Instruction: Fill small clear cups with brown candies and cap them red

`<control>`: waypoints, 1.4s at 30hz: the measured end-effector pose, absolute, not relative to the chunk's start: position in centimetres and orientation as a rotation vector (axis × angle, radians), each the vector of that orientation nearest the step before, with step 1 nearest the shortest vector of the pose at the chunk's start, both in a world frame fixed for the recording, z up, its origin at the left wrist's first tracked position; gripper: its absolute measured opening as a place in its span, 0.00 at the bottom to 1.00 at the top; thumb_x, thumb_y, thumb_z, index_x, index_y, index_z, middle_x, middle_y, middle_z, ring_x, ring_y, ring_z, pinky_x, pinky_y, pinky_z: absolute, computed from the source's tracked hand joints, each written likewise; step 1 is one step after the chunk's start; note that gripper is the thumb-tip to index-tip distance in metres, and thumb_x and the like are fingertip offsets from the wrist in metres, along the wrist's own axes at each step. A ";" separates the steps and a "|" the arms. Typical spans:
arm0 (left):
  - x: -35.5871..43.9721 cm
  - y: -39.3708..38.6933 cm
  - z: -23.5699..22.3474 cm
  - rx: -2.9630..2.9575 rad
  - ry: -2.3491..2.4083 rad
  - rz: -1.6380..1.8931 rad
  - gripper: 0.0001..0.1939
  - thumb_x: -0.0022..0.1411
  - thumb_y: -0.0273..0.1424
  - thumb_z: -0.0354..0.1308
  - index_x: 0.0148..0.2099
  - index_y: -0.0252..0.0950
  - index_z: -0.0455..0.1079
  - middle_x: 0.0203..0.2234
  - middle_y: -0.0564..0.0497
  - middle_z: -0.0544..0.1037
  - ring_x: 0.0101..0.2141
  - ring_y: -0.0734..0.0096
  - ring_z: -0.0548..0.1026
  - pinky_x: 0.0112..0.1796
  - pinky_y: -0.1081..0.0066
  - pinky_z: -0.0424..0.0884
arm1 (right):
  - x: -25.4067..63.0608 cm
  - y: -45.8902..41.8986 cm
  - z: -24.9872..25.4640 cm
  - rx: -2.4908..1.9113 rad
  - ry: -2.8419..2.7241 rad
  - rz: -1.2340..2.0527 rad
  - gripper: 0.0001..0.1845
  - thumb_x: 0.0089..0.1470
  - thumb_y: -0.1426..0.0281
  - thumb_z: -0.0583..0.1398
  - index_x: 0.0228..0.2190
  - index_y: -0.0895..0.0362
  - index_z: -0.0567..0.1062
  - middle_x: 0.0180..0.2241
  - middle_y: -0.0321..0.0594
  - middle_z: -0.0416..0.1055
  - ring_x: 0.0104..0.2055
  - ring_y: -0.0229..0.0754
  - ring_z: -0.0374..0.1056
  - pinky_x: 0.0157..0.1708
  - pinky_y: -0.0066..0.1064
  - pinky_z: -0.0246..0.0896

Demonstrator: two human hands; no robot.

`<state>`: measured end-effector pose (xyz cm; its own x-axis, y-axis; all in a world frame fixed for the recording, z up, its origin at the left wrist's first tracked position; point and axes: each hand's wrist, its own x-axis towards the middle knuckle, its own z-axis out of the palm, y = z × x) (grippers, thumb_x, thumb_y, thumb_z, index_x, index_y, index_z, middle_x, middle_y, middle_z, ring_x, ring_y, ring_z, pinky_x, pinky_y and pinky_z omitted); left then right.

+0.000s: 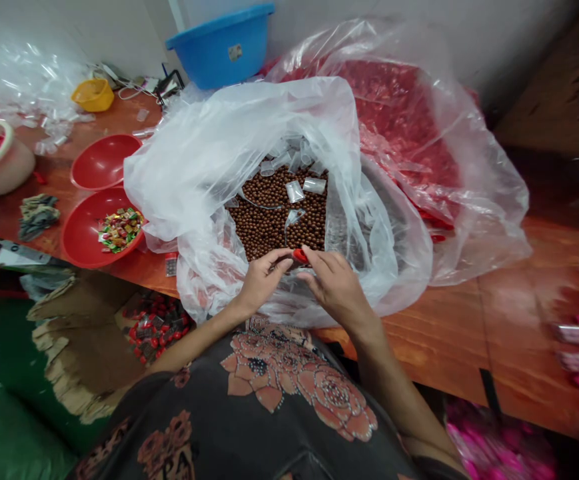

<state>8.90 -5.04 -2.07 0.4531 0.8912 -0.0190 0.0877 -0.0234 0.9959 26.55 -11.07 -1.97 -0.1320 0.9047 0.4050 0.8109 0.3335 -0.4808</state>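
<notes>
Bare tabletop [434, 333] extends right of the open bag [209, 153] to its front edge. Two red bowls [102, 162] stand left; one blue basin [219, 50], rear. The right hand [339, 287] pinches one red cap [300, 255] over the bag's near side; the left hand [264, 281] adjoins, grip indeterminable.

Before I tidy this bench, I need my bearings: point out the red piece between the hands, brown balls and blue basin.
Red piece [300, 255]: head view, upper surface.
Brown balls [259, 230]: head view, left part of the pile.
Blue basin [206, 59]: head view, outer side wall.
</notes>
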 end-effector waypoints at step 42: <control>11.0 -4.9 -1.5 0.677 0.763 0.401 0.33 0.60 0.60 0.46 0.21 0.35 0.58 0.13 0.56 0.60 0.14 0.81 0.59 0.14 0.78 0.54 | 23.9 -11.3 -2.7 -1.483 -1.986 0.199 0.40 0.53 0.55 0.63 0.60 0.59 0.57 0.55 0.55 0.65 0.55 0.55 0.63 0.53 0.49 0.64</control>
<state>10.97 -4.94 -1.51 0.6641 0.5589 -0.4966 -0.0920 0.7203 0.6876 23.93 -11.34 -2.68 -0.1551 0.9028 0.4011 0.8051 0.3508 -0.4782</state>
